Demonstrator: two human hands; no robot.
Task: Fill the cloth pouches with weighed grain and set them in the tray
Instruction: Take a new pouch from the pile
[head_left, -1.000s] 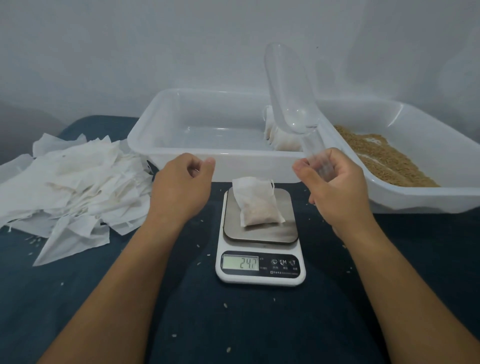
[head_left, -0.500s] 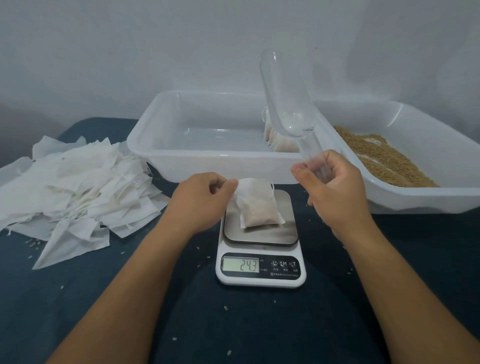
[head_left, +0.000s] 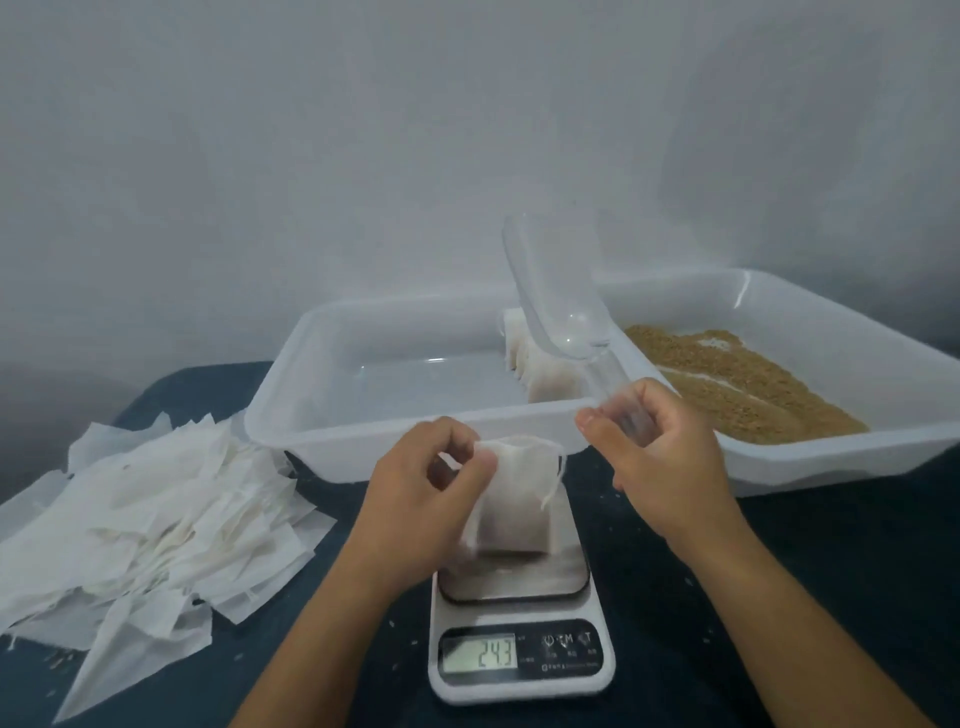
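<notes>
**Filled pouch lifted off the scale**

The left hand pinches the top left corner of a grain-filled cloth pouch between thumb and fingers, so this grip is closed on the pouch. The pouch hangs just above the steel plate of the scale; whether its bottom edge touches the plate cannot be told, as that part is blurred. Half a second ago the pouch lay flat on the plate and the left hand was only reaching its corner; a second ago that hand hovered apart from it. The display reads 24.3, as it did half a second ago.

The right hand keeps its grip curled round the handle of a clear plastic scoop, held upright as before and apparently empty.

Weighing of this pouch looks finished. It probably goes next into the near tray, where filled pouches stand at the right end. To the right, a second tray holds loose grain. A heap of empty pouches lies on the dark worktop at left.
</notes>
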